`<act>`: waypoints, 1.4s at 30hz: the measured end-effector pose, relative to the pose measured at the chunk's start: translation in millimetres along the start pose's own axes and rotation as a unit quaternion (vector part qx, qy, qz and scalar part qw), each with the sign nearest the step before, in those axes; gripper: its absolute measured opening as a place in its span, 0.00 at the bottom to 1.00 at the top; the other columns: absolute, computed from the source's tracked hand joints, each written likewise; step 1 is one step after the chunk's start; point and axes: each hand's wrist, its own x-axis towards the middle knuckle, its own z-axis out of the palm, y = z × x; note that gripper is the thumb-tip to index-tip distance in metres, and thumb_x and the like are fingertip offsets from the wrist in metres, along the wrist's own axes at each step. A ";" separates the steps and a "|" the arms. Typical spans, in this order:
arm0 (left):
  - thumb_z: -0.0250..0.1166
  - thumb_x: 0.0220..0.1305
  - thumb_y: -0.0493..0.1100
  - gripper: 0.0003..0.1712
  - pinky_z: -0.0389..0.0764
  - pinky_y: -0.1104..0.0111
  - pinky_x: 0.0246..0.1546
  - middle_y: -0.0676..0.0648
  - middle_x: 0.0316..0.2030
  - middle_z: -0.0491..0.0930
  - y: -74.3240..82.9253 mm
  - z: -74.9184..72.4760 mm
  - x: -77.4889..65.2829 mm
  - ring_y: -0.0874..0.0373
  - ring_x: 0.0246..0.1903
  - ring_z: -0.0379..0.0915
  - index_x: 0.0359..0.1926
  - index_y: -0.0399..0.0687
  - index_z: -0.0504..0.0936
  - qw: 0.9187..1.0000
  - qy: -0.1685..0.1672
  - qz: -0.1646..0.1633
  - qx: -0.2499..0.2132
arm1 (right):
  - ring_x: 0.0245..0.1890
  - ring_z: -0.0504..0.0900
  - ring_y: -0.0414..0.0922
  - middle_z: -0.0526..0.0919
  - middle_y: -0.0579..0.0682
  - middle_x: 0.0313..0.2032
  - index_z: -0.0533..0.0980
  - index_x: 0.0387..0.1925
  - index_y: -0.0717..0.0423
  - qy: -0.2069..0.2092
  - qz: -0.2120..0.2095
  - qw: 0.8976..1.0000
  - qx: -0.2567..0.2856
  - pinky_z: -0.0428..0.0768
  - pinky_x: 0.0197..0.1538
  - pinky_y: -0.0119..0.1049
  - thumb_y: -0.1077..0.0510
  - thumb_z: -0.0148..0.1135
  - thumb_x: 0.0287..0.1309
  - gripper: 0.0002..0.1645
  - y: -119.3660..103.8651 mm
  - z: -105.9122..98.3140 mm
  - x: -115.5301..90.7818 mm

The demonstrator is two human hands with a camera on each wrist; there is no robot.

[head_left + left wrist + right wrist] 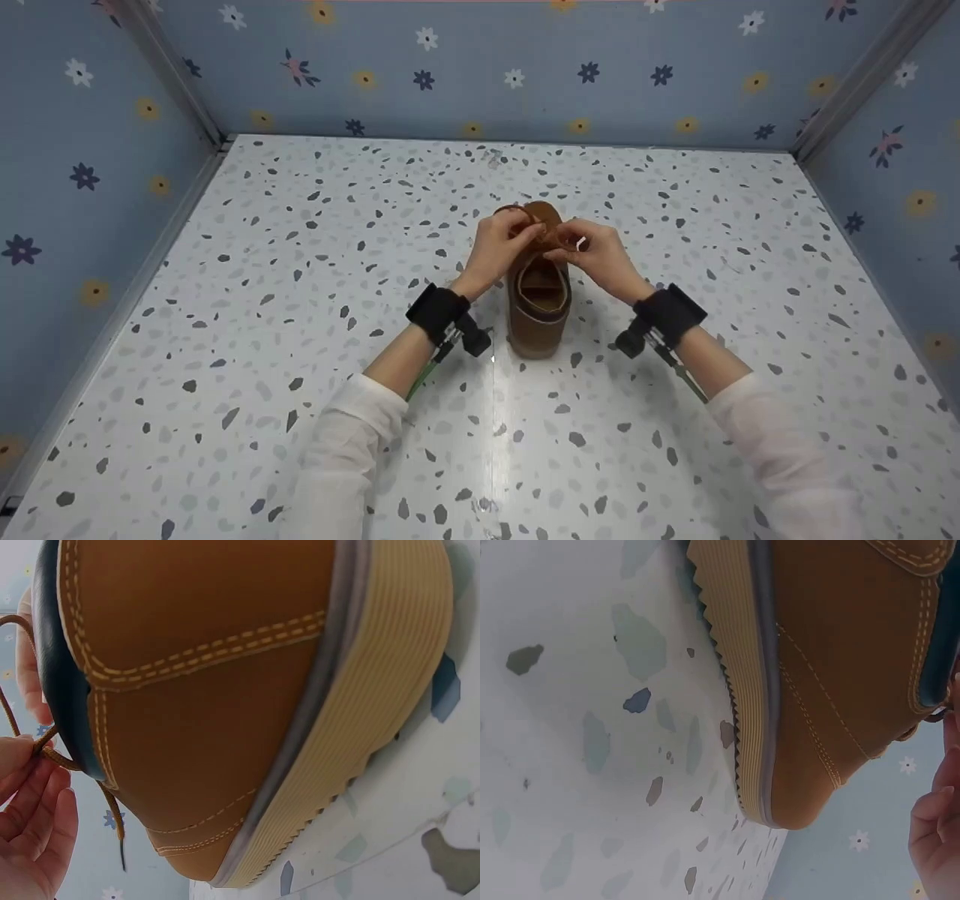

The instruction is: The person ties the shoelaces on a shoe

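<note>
A brown leather shoe point(534, 341) stands upright on the speckled surface, toe pointing away from me. It has a dark collar and, in the left wrist view, a ribbed tan sole point(375, 690). Over the front of the shoe opening, my left hand point(495, 244) pinches the brown shoelace point(116, 814) between thumb and fingers; one lace end hangs down beside the shoe. Opposite, my right hand point(604, 259) also pinches lace, with its thumb and index finger close together. The right wrist view catches only part of the right hand point(937, 829) at its edge. Fingers partly hide the crossing of the laces.
The white speckled tabletop point(300, 300) extends around the shoe. Blue flower-patterned panels point(480, 75) stand along the back and both sides. Each wrist wears a black strap point(439, 311) with a small camera and a green cable.
</note>
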 end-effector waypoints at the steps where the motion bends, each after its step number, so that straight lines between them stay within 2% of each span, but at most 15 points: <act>1: 0.54 0.41 0.38 0.05 0.62 0.77 0.21 0.49 0.21 0.69 -0.9 0.4 0.3 0.62 0.20 0.62 0.21 0.40 0.73 1.000 0.002 0.001 -0.001 | 0.20 0.65 0.35 0.69 0.40 0.22 0.70 0.25 0.49 -0.003 0.006 1.000 0.001 0.63 0.20 0.30 0.55 0.57 0.28 0.13 0.4 -1.2 -0.4; 5: 0.55 0.41 0.39 0.05 0.62 0.77 0.20 0.50 0.20 0.69 -8.9 2.6 2.1 0.63 0.19 0.62 0.20 0.41 0.73 1.000 0.002 0.002 -0.002 | 0.23 0.66 0.35 0.70 0.43 0.25 0.68 0.30 0.50 -0.017 0.035 0.999 0.011 0.64 0.22 0.30 0.55 0.58 0.27 0.19 2.0 -8.0 -2.9; 9: 0.55 0.41 0.42 0.05 0.62 0.77 0.20 0.53 0.19 0.68 -20.8 6.1 5.1 0.66 0.19 0.61 0.20 0.44 0.74 1.000 -0.006 0.008 0.003 | 0.23 0.67 0.36 0.70 0.44 0.24 0.67 0.33 0.49 -0.023 0.046 0.999 0.018 0.65 0.21 0.31 0.57 0.57 0.29 0.20 4.8 -15.4 -5.3; 14: 0.54 0.41 0.44 0.06 0.62 0.78 0.20 0.56 0.19 0.67 -24.7 6.9 4.8 0.69 0.19 0.61 0.19 0.47 0.73 1.000 -0.005 0.015 0.013 | 0.22 0.68 0.37 0.70 0.43 0.24 0.69 0.31 0.51 -0.026 0.065 0.997 0.027 0.66 0.20 0.31 0.59 0.54 0.33 0.14 8.8 -23.1 -4.8; 20: 0.55 0.41 0.44 0.05 0.62 0.79 0.20 0.57 0.20 0.68 -25.7 6.9 3.3 0.70 0.19 0.61 0.20 0.47 0.74 0.999 0.001 0.034 0.010 | 0.23 0.68 0.36 0.71 0.43 0.24 0.70 0.27 0.50 -0.026 0.097 0.995 0.027 0.66 0.24 0.30 0.56 0.53 0.35 0.10 10.1 -27.8 0.2; 27: 0.55 0.40 0.44 0.06 0.63 0.79 0.20 0.56 0.20 0.68 -25.9 6.8 1.8 0.69 0.20 0.61 0.21 0.47 0.74 0.999 0.001 0.044 0.009 | 0.24 0.68 0.35 0.71 0.41 0.23 0.71 0.25 0.50 -0.021 0.086 0.996 0.007 0.65 0.25 0.31 0.54 0.52 0.36 0.08 6.4 -26.4 4.9; 32: 0.56 0.39 0.41 0.05 0.63 0.78 0.20 0.55 0.21 0.68 -26.5 6.8 0.2 0.67 0.21 0.61 0.22 0.45 0.75 0.999 -0.004 0.049 -0.010 | 0.24 0.67 0.35 0.71 0.40 0.23 0.71 0.25 0.50 -0.022 0.085 0.996 0.003 0.65 0.26 0.30 0.53 0.50 0.38 0.09 4.3 -25.9 7.1; 35: 0.55 0.40 0.39 0.06 0.63 0.76 0.21 0.54 0.22 0.69 -28.1 8.6 0.1 0.65 0.22 0.62 0.23 0.44 0.75 0.999 -0.008 0.039 -0.020 | 0.23 0.68 0.35 0.72 0.41 0.22 0.71 0.25 0.53 -0.029 0.094 0.995 0.004 0.65 0.25 0.30 0.52 0.49 0.39 0.11 4.1 -26.0 8.1; 38: 0.55 0.39 0.42 0.07 0.63 0.75 0.22 0.54 0.23 0.69 -58.9 23.2 1.7 0.64 0.23 0.62 0.24 0.48 0.75 0.999 0.004 0.040 -0.011 | 0.22 0.68 0.37 0.72 0.45 0.22 0.71 0.26 0.56 -0.048 0.111 0.993 0.011 0.65 0.24 0.30 0.52 0.48 0.39 0.13 4.5 -26.1 9.3; 42: 0.55 0.37 0.47 0.08 0.63 0.76 0.21 0.59 0.24 0.68 -116.6 48.2 3.0 0.67 0.23 0.62 0.25 0.58 0.74 0.997 0.038 0.063 -0.001 | 0.21 0.67 0.41 0.72 0.50 0.22 0.71 0.26 0.56 -0.078 0.148 0.985 0.029 0.65 0.21 0.32 0.50 0.48 0.39 0.14 5.7 -25.2 11.7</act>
